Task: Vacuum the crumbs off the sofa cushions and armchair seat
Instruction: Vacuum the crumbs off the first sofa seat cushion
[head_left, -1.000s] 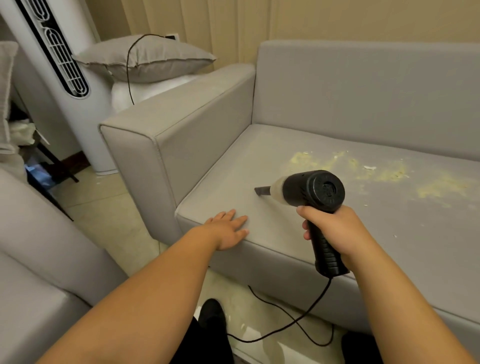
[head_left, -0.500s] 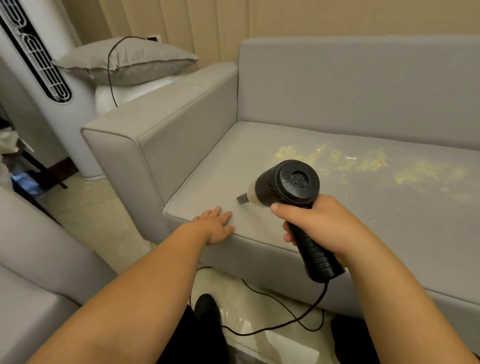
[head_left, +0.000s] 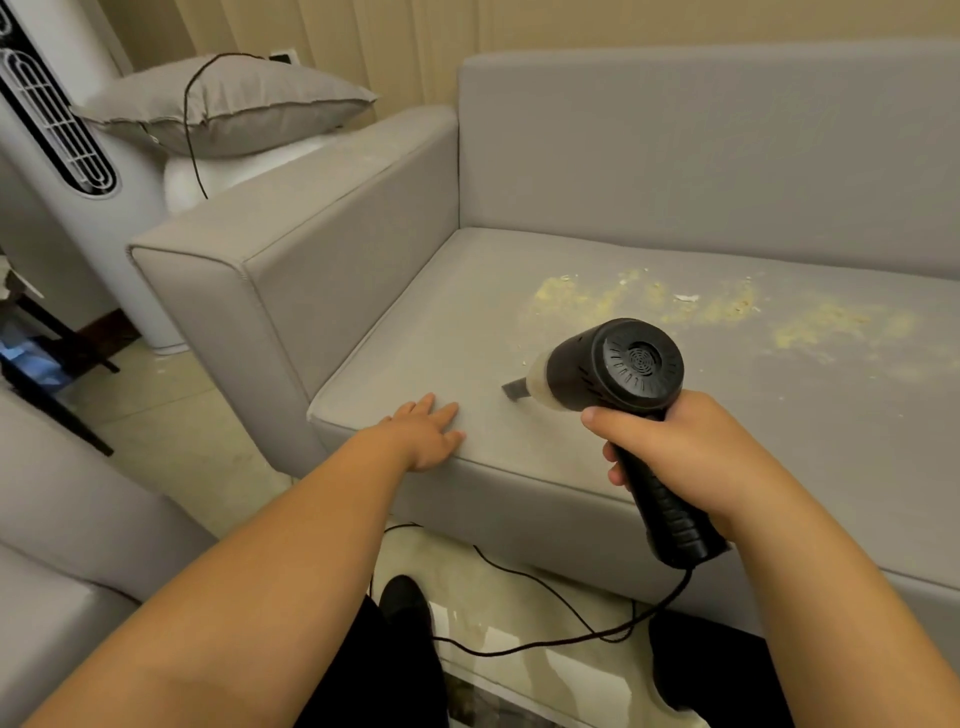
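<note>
Right hand (head_left: 691, 457) grips the handheld vacuum (head_left: 618, 374), fingers wrapped round its handle, nozzle on the sofa cushion (head_left: 426, 338); left hand (head_left: 423, 431) lies flat near the front edge, crumbs (head_left: 717, 312) scattered farther right

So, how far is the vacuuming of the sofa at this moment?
Early stage. Done: the seat cushion near the armrest looks free of crumbs. In hand: the right hand grips the handheld vacuum, its nozzle pointing at the cushion, while the left hand lies flat at the front edge. Left: a wide band of yellow crumbs behind the vacuum. The armchair seat is hardly in view.
</note>
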